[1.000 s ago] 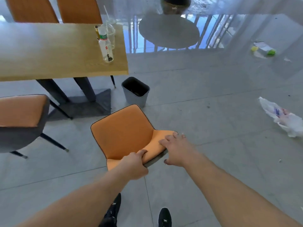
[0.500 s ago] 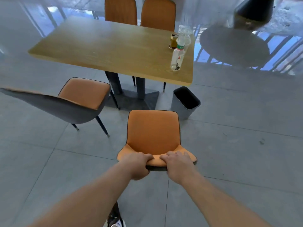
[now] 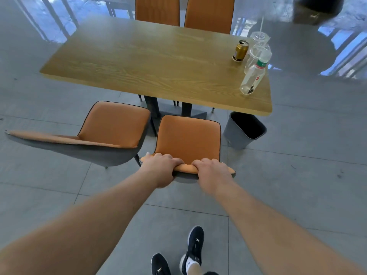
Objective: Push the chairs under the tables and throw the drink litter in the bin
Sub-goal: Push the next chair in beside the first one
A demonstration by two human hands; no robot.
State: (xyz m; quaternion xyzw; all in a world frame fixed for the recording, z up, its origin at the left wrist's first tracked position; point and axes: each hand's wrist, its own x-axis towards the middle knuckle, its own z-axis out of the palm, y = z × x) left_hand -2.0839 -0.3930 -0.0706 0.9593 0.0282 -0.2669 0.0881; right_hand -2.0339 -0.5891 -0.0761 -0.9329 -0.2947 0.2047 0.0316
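An orange chair (image 3: 188, 138) faces the wooden table (image 3: 139, 62), its seat front close to the table's near edge. My left hand (image 3: 160, 168) and my right hand (image 3: 212, 173) both grip the top of its backrest. On the table's right end stand a gold can (image 3: 240, 50), a clear plastic bottle (image 3: 252, 78) and clear plastic cups (image 3: 258, 47) with a straw. A grey bin (image 3: 244, 131) sits on the floor under the table's right corner.
A second orange chair (image 3: 111, 126) stands just left of mine, turned sideways and nearly touching it. Two more orange chairs (image 3: 183, 10) are at the table's far side. A round grey table (image 3: 297, 48) stands at the back right. My feet (image 3: 184, 257) are below.
The chair has swung round square to the table and moved closer to it, next to the left chair. Both hands now grip the backrest top side by side.
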